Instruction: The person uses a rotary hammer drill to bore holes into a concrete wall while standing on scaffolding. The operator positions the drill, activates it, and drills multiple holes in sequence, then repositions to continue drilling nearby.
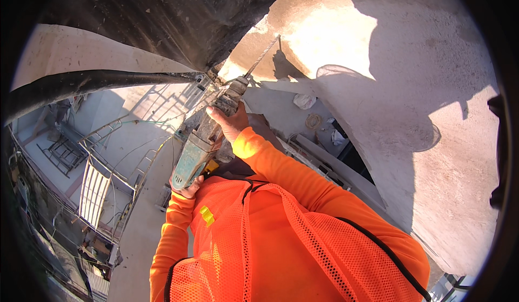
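Observation:
A dusty teal rotary hammer drill (195,153) slants up and away from my body, in both my hands. My right hand (232,122) wraps round the grey, dust-caked front part, its thumb lying along the top. At the rear end, my left hand (189,188) holds the drill close to my waist; most of its fingers are hidden behind the housing. A long spiral drill bit (263,58) runs from the chuck to the pale plastered wall (319,37). Its tip meets its own shadow there; whether it has entered the surface I cannot tell.
Dark sheeting (162,10) hangs at the upper left above a thick black pipe (81,83). Far below on the left stand metal scaffold frames (111,178) with a slatted platform. A white bag (304,101) and a coiled rope (313,121) lie below the wall.

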Tool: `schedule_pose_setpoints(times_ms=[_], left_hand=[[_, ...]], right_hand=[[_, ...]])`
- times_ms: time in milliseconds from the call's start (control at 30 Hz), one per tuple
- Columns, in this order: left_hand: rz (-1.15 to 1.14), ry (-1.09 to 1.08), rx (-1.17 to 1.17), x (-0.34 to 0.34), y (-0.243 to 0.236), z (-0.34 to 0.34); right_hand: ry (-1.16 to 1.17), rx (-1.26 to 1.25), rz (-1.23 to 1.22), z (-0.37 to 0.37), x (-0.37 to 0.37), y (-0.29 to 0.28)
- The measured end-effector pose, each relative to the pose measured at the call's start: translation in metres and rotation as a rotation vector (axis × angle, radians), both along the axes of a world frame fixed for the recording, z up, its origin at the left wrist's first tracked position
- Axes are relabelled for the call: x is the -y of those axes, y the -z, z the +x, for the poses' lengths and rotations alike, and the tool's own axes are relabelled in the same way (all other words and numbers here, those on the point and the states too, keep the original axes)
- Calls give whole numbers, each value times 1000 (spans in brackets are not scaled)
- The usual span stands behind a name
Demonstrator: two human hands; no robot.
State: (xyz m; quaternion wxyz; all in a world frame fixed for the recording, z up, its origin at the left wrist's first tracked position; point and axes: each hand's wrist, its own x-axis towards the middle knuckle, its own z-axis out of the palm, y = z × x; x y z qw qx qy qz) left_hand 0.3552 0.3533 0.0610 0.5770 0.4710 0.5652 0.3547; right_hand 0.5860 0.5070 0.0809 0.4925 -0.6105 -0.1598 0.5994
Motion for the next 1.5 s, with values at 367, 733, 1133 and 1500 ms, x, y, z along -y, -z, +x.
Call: schedule_pose_setpoints(times_ms=[367,733,1133,1500], left_hand=[[-48,-37,24,1,-2,1],[-32,-32,-10,3,2,-1],[-140,2,6,14,-12,-5],[-53,7,95,15,-3,-9]], right_hand=[[-6,-14,6,1,-1,0],[-3,17,-6,-1,-1,0],[-10,39,-48,-9,13,-4],[19,178,-104,-16,12,-9]])
